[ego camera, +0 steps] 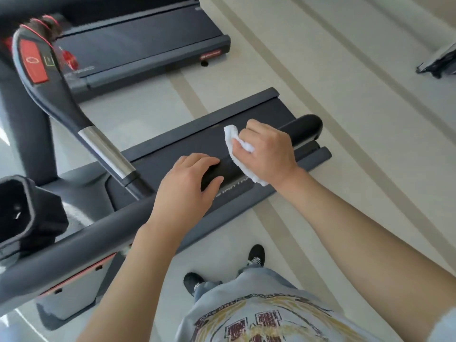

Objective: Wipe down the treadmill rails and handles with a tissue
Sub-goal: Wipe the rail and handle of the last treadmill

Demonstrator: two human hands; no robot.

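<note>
A dark treadmill handrail (pixel 304 127) runs from the lower left to the right of centre, ending in a rounded tip. My right hand (pixel 269 151) grips a white tissue (pixel 233 139) wrapped over this rail, a short way back from the tip. My left hand (pixel 185 186) grips the same rail just behind it, fingers over the top and thumb curled on the near side. A second handle (pixel 106 149) with a shiny metal sleeve slants down from a red stop button (pixel 33 64) on the left.
The treadmill deck (pixel 187 141) lies below the rail. Another treadmill (pixel 138 38) stands behind it. A black cup holder (pixel 22 213) sits at the left edge. My feet (pixel 256 255) stand on the pale floor beside the deck. A dark object (pixel 439 62) lies at the far right.
</note>
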